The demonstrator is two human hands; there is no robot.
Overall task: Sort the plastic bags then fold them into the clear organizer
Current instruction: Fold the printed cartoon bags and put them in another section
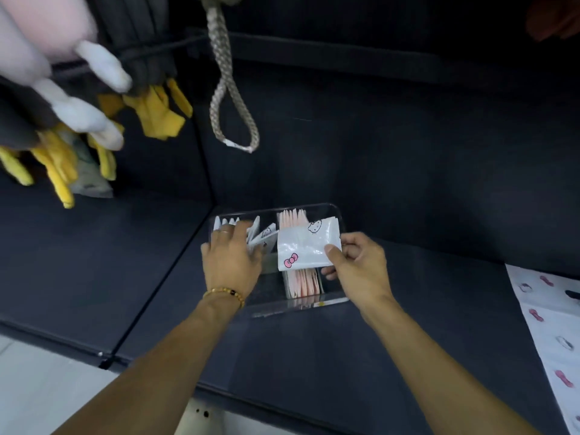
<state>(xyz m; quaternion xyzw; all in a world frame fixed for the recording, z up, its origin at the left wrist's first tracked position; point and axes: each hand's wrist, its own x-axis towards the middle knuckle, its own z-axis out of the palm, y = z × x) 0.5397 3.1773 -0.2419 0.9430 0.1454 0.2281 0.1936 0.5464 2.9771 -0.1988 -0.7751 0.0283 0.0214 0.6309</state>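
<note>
Right hand (356,265): grip pinching folded white printed plastic bag (309,246) above clear rectangular divided organizer (332,301) on dark tabletop (314,356). Left hand (232,255): fingers straight, pressing filed white bags (262,232) aside. Lower upright into opened gap, folded edge down.

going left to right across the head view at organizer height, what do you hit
left hand → white folded bags → folded bag held up → right hand → flat printed bag at the right edge
</note>
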